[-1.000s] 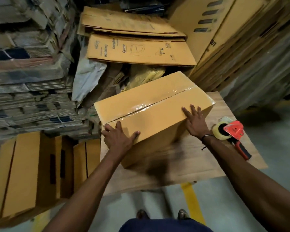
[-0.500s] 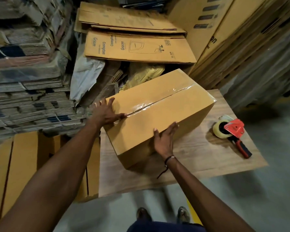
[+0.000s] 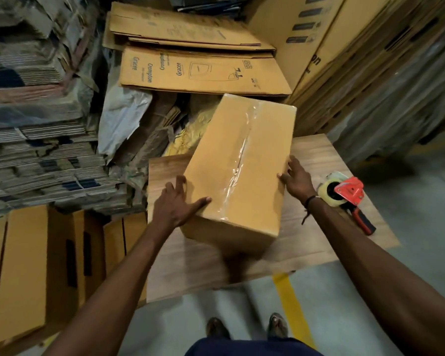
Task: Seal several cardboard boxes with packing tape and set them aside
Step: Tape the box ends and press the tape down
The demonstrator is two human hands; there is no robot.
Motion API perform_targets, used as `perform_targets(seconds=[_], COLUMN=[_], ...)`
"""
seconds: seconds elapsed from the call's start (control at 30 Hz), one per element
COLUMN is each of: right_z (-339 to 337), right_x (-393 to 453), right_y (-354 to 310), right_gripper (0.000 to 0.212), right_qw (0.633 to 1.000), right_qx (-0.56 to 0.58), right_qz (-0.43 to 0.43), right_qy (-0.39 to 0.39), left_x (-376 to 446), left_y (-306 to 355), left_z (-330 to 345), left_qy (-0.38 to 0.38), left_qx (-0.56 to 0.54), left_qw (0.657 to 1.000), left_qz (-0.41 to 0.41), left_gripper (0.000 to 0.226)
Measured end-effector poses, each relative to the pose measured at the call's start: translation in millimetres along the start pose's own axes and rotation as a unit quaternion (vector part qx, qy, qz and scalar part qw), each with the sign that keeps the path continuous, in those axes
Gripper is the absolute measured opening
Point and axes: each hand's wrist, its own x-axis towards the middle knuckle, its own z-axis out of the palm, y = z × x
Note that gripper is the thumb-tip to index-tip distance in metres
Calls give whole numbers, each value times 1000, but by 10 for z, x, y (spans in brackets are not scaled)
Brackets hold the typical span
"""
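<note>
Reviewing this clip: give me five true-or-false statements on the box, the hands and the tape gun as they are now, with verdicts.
1. Clear tape runs along the top seam of the box. True.
2. The right hand grips the tape gun. False: the tape gun lies on the table, and the right hand rests against the box's right side.
3. The left hand touches the box's near left corner. True.
4. The box's top flaps stand open. False: they are closed and taped.
5. The tape gun sits left of the box. False: it is to the right, by the right wrist.
</note>
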Motion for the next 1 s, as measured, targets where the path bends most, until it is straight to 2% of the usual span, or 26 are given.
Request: perform_targets(seconds=[0.1, 0.2, 0.3, 0.37, 0.43, 0.5, 0.8, 0.93, 1.0], right_z=[1, 36, 69, 102, 105, 50, -193, -207, -293], right_x=[26, -253, -781, -1053, -1073, -908, -71, 42, 75], right_y=[-33, -71, 36, 154, 215, 230, 299, 303, 325], right_gripper=[49, 55, 66, 64, 61, 62, 63, 66, 68], right_qw=[996, 996, 989, 979, 975, 975, 974, 976, 985], right_qx=[-37, -40, -134, -185, -189, -185, -218, -213, -170], right_qz=[15, 38, 44, 31, 13, 6, -9, -19, -23], right_qy=[76, 63, 47, 77, 112, 122, 63, 37, 5], left_x=[-292, -494, -581, -597, -605, -567, -75, 49, 93], left_y=[294, 530, 715, 799, 855, 919, 1270, 1271, 1329], left_z=[325, 546, 625, 677, 724, 762, 782, 809, 777], left_qy=[25, 60, 64, 80, 89, 90, 95, 73, 117], left_qx=[-107, -206, -234, -241, -246, -249, -241, -140, -68], left_qw=[994, 975, 967, 965, 962, 961, 963, 982, 985], left_qz=[-27, -54, -72, -72, -74, -76, -68, -106, -106], left_gripper=[103, 96, 96, 94, 92, 90, 83, 81, 80])
